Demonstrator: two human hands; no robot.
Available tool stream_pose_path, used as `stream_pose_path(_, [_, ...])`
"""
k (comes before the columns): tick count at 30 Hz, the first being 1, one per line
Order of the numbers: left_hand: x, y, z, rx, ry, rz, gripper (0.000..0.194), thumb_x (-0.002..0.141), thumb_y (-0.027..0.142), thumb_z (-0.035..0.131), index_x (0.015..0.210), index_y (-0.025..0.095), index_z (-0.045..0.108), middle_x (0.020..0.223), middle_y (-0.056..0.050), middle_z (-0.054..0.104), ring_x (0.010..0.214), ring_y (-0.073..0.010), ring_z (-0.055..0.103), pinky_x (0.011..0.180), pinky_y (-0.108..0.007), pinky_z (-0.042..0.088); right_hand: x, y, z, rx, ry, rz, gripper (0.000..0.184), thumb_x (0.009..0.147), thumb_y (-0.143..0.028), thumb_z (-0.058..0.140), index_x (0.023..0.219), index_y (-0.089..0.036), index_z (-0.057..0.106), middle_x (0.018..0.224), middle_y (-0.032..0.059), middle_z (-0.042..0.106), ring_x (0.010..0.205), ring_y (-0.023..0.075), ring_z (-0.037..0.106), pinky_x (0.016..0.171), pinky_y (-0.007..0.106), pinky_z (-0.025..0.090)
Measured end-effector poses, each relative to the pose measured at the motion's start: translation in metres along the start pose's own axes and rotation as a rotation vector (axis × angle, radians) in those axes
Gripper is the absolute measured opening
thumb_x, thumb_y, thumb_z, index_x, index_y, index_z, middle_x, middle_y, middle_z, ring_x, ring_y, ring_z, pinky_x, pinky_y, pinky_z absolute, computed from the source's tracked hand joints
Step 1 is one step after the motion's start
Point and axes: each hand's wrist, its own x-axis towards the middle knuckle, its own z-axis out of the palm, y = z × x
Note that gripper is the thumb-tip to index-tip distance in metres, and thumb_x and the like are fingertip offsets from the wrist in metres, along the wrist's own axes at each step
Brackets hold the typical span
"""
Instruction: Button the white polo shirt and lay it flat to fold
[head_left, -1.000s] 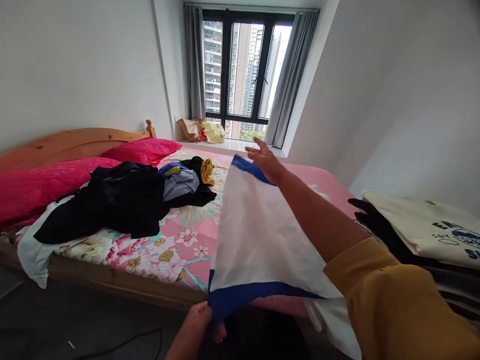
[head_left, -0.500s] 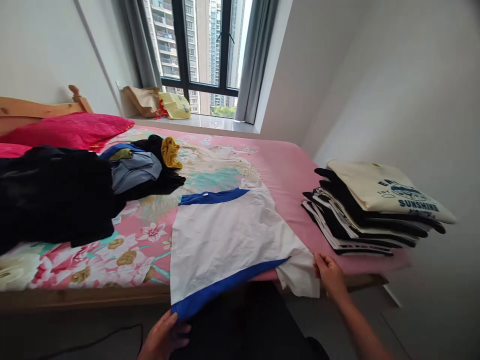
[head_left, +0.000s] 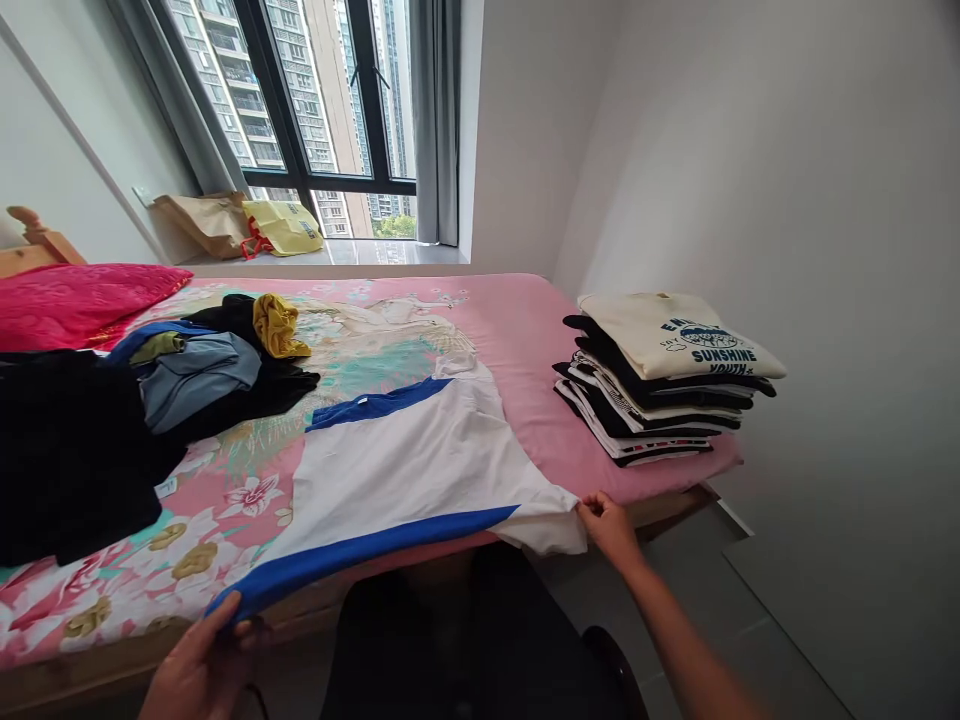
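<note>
A white shorts-like garment would not fit what I see; a white T-shirt (head_left: 405, 460) with blue trim lies spread on the near edge of the bed. My left hand (head_left: 199, 650) pinches the corner at the near left end of its blue band, thumb on top. At the other side my right hand (head_left: 606, 528) grips the edge of the white sleeve between thumb and fingers. Between the two hands the cloth is stretched, and its near edge reaches the bed's front edge. The neckline, also blue, faces away to the left.
To the right stands a stack of folded shirts (head_left: 660, 390), a cream printed one on top. Dark, blue and mustard clothes (head_left: 202, 375) are heaped on the left of the bed (head_left: 517, 330). Bags (head_left: 281, 228) sit on the windowsill.
The view has turned right. My left hand has drawn the blue-banded corner outward to the left, and the band is straighter and tauter. My right hand still grips the sleeve.
</note>
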Motion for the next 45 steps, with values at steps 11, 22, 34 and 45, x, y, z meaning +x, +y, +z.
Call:
stream_pose_path(11, [0.005, 0.025, 0.010, -0.067, -0.011, -0.069, 0.016, 0.068, 0.013, 0.062, 0.064, 0.018, 0.048, 0.048, 0.005, 0.044, 0.043, -0.0083, 0.041, 0.041, -0.021, 0.044, -0.094, 0.010, 0.032, 0.763, -0.369, 0.676, 0.036, 0.056, -0.020, 0.076, 0.088, -0.016, 0.060, 0.082, 0.0071, 0.067, 0.066, 0.0171, 0.064, 0.057, 0.031, 0.053])
stream_pose_path(22, [0.012, 0.029, 0.005, -0.018, -0.031, 0.000, 0.022, 0.067, 0.020, 0.068, 0.069, 0.019, 0.047, 0.044, 0.007, 0.044, 0.039, -0.0073, 0.039, 0.041, -0.020, 0.041, -0.100, -0.031, 0.154, 1.207, -0.318, 0.724, 0.029, 0.055, -0.016, 0.070, 0.078, -0.023, 0.055, 0.078, -0.0043, 0.065, 0.078, 0.0150, 0.063, 0.079, 0.040, 0.052])
stream_pose_path(34, [0.029, -0.029, -0.046, 0.180, -0.022, -0.170, 0.033, 0.063, 0.036, 0.077, 0.074, 0.017, 0.051, 0.049, 0.004, 0.053, 0.040, -0.0084, 0.047, 0.043, -0.021, 0.045, -0.112, -0.024, 0.113, 1.440, -0.393, 0.683, 0.025, 0.061, -0.019, 0.074, 0.083, -0.024, 0.063, 0.090, -0.0017, 0.069, 0.096, 0.0207, 0.064, 0.092, 0.043, 0.049])
stream_pose_path(45, [0.025, -0.029, -0.052, 0.154, -0.050, -0.096, 0.024, 0.060, 0.019, 0.076, 0.077, 0.015, 0.059, 0.058, 0.003, 0.059, 0.048, -0.0113, 0.057, 0.045, -0.021, 0.047, -0.122, -0.042, 0.110, 1.352, -0.255, 0.678, 0.027, 0.066, -0.030, 0.077, 0.087, -0.025, 0.060, 0.075, -0.0058, 0.067, 0.064, 0.0115, 0.063, 0.070, 0.033, 0.057])
